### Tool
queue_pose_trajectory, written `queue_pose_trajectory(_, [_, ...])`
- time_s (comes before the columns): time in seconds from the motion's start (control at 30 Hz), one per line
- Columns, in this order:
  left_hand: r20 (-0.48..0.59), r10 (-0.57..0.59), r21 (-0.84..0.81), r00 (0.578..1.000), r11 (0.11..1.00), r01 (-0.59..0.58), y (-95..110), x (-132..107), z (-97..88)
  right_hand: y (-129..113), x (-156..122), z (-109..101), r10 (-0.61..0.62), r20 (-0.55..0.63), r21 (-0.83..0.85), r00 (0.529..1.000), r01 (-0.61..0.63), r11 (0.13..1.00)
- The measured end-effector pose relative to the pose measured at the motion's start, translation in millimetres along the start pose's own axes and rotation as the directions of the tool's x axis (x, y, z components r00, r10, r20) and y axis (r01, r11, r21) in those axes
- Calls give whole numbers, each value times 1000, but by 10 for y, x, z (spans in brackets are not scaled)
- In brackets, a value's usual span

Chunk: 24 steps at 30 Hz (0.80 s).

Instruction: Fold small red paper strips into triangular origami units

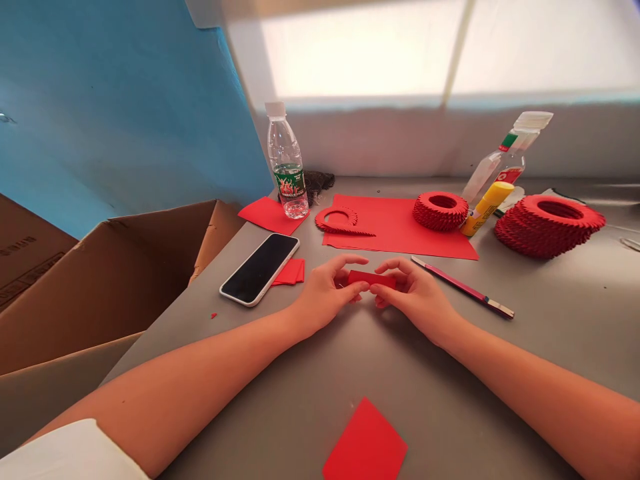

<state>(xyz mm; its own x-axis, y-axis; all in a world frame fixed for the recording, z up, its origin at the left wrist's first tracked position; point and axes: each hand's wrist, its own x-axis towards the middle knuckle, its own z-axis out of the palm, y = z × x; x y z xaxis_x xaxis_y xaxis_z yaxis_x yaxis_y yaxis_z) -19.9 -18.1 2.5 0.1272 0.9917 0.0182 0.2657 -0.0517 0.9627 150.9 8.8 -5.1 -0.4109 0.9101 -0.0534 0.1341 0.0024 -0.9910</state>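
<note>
Between my two hands, just above the grey table [310, 373], is a small folded strip of red paper [373, 277]. My left hand [336, 288] pinches its left end, thumb in front and fingers behind. At the right end my right hand [407, 287] grips it the same way, and the thumb tips nearly meet in the middle. A loose red paper piece [367, 443] lies flat nearest me. Beyond my hands a partly built ring of folded red pieces [340, 219] rests on a large red sheet [390, 213].
A phone [260, 268] lies on small red papers [290, 272] at left. A bottle [289, 167] stands behind it; a craft knife [463, 287] lies right of my hands. Beyond are two red rings [440, 211] [547, 227] and a glue stick [487, 209]. Cardboard box [150, 267] borders the table.
</note>
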Motion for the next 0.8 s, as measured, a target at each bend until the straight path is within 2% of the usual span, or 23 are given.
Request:
queue_pose_trajectory(0.37, [-31, -35, -171, 999, 985, 29, -59, 58, -24, -54, -13, -35, -67, -137, -159, 988, 45, 986])
queue_pose_trajectory(0.8, [-15, -76, -194, 997, 978, 72, -42, 64, -21, -2, 21, -43, -62, -132, -88, 989, 50, 995])
